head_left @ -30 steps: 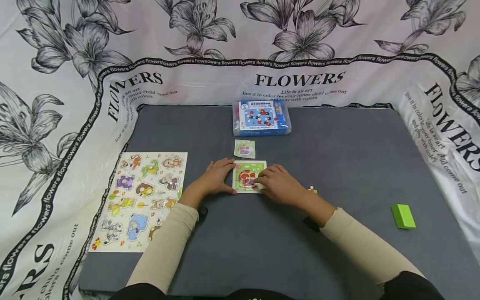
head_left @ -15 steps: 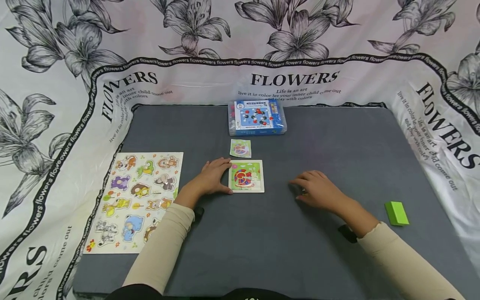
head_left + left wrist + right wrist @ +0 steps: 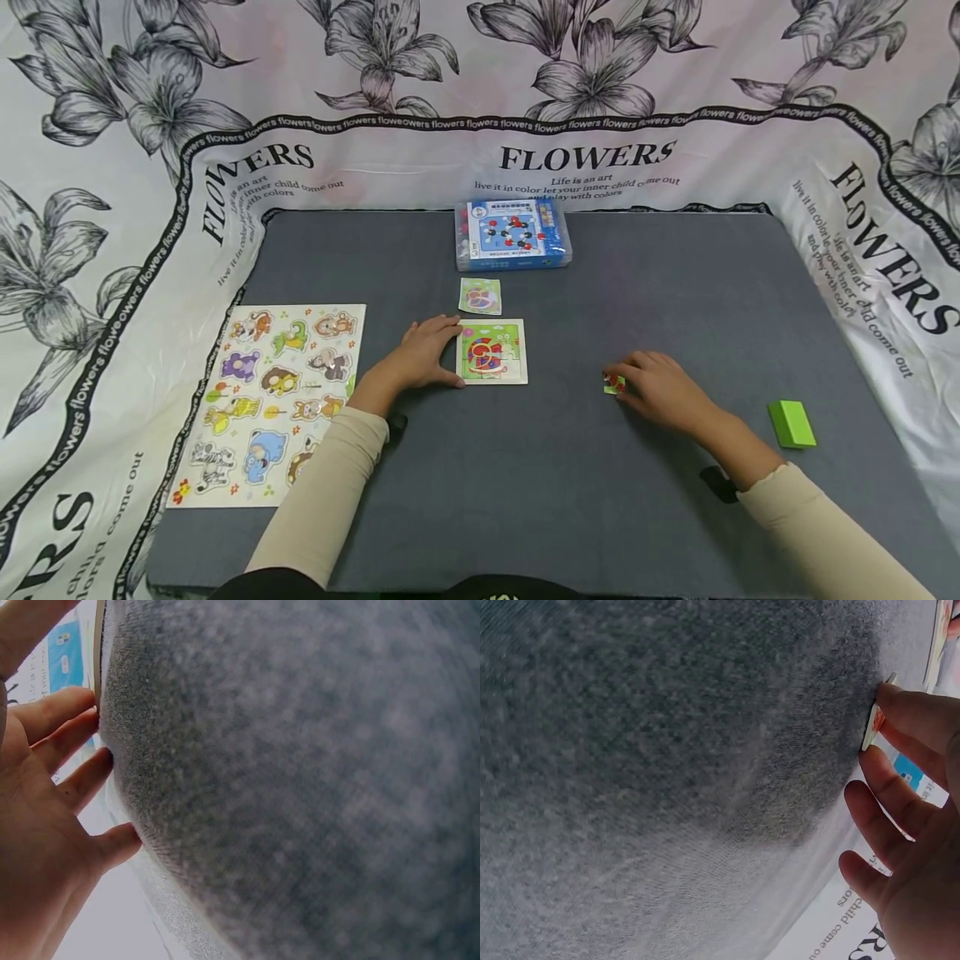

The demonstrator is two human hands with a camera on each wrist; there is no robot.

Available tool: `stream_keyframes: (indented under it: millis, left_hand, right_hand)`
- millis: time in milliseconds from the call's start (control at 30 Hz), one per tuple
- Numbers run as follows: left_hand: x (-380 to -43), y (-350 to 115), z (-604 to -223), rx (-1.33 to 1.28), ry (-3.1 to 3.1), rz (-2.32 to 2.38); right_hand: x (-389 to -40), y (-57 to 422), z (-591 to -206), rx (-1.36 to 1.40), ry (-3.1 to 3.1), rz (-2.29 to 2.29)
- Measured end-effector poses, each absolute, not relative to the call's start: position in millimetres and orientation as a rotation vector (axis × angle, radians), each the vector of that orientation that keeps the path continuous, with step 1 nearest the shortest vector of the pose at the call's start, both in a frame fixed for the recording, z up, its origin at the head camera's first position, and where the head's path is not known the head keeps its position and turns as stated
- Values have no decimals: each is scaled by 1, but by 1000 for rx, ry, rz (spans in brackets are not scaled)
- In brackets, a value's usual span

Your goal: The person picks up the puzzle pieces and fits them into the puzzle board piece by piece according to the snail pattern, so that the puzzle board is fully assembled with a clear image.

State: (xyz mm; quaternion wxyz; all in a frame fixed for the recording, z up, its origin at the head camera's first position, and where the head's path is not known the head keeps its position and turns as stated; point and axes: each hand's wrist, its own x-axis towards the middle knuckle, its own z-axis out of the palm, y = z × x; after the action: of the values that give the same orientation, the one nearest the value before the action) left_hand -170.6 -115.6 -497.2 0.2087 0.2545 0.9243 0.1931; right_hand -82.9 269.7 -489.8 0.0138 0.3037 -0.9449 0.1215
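Note:
In the head view a small square jigsaw puzzle [image 3: 491,352], with a green and red picture in a pale frame, lies flat mid-table. My left hand [image 3: 423,357] rests at its left side, thumb by the lower corner and fingertips by the upper one. In the left wrist view its fingers [image 3: 64,731] are spread and fairly straight, right at the frame's edge. To the right of the puzzle my right hand [image 3: 660,387] pinches a small puzzle piece [image 3: 613,384] in red and green, close over the table. Edge-on, the piece [image 3: 874,724] shows between thumb and fingertip in the right wrist view.
A small picture card [image 3: 480,297] lies just beyond the puzzle, and a blue plastic case [image 3: 513,237] behind that. A board of animal pictures [image 3: 270,400] is at left, partly under the left forearm. A green block [image 3: 792,424] lies far right on the grey table [image 3: 525,483].
My right hand has left the puzzle, moved right, and now holds the small piece from the table. The left hand stays at the puzzle's edge. The head view has shifted slightly.

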Motion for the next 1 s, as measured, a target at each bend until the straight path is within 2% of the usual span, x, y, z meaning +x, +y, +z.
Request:
stream_keyframes:
  millis: [200, 700, 1000]
  left_hand:
    - [-171, -118, -496, 709, 2574, 536]
    - [-172, -116, -501, 718, 2582, 541]
    - [-171, -116, -497, 732, 2579, 540]
  right_hand:
    - [-89, 256, -494, 995, -2895, 359]
    - [-122, 164, -493, 1180, -2844, 420]
    - [-131, 146, -501, 1169, -2855, 344]
